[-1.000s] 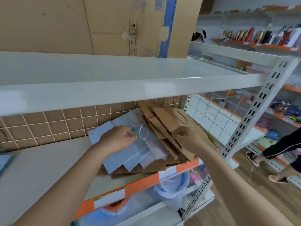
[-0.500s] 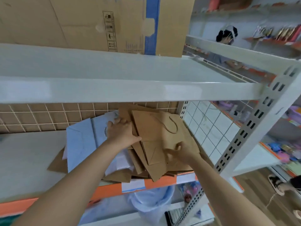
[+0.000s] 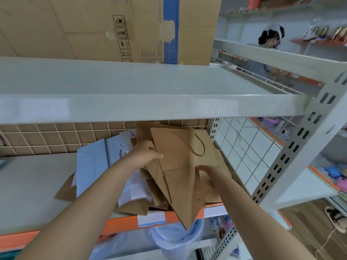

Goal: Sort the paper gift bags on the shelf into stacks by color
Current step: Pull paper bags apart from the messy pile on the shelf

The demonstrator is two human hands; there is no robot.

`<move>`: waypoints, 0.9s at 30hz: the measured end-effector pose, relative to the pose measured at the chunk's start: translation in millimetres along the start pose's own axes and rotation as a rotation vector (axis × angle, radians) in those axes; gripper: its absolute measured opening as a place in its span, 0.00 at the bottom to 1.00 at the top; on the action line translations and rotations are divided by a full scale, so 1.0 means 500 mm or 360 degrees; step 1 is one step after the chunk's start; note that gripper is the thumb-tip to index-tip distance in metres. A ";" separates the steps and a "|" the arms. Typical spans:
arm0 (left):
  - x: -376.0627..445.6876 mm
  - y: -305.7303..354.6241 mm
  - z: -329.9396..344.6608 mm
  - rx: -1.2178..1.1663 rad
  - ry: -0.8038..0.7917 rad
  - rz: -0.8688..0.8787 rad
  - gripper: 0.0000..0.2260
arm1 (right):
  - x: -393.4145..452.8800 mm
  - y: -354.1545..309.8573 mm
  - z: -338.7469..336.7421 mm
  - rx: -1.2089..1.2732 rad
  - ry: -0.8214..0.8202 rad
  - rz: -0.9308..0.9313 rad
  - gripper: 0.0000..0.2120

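A heap of flat brown paper gift bags (image 3: 180, 158) lies at the right end of the white shelf (image 3: 33, 181); the top one has a twine handle. To their left lie several light blue bags (image 3: 93, 166), overlapping white ones (image 3: 135, 190). My left hand (image 3: 145, 152) grips the left edge of the brown stack, thumb on top. My right hand (image 3: 212, 172) clasps the stack's right lower edge. One brown bag's corner hangs over the shelf's orange front strip (image 3: 120, 224).
An upper white shelf (image 3: 131, 107) with a large cardboard box (image 3: 105, 27) overhangs the work area. A wire grid (image 3: 37, 139) backs the shelf and a slotted upright (image 3: 293, 152) stands right. A blue plastic bin (image 3: 174, 243) sits below. Another person (image 3: 272, 38) stands beyond.
My left hand left the blue bags and moved right onto the brown stack. Both hands now hold the brown bags, which have been gathered and pulled slightly forward.
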State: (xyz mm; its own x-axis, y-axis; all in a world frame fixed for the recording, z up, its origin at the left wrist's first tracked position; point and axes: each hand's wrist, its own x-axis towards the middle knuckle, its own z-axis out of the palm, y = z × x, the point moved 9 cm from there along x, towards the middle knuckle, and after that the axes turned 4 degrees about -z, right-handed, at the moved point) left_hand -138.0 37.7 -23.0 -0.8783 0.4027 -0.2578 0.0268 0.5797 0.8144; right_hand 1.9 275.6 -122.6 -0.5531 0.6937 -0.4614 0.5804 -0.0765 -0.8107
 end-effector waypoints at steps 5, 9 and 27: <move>0.000 -0.049 -0.096 -0.0911 0.0415 -0.0142 0.03 | -0.003 0.001 -0.005 -0.0041 0.0057 -0.0041 0.31; -0.005 -0.065 -0.111 -0.1458 0.0430 -0.0127 0.03 | -0.017 -0.034 -0.002 -0.0965 0.0148 -0.0298 0.59; 0.001 -0.099 -0.110 -0.1160 0.0313 -0.0033 0.15 | 0.029 -0.045 -0.018 -0.0171 0.0147 -0.0504 0.33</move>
State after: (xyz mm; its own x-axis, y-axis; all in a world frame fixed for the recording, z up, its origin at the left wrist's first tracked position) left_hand -165.8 -29.7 -35.0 -0.9460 0.2234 -0.2348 -0.2531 -0.0570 0.9657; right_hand -13.8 293.7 -108.0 -0.6621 0.7334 -0.1545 0.4510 0.2252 -0.8637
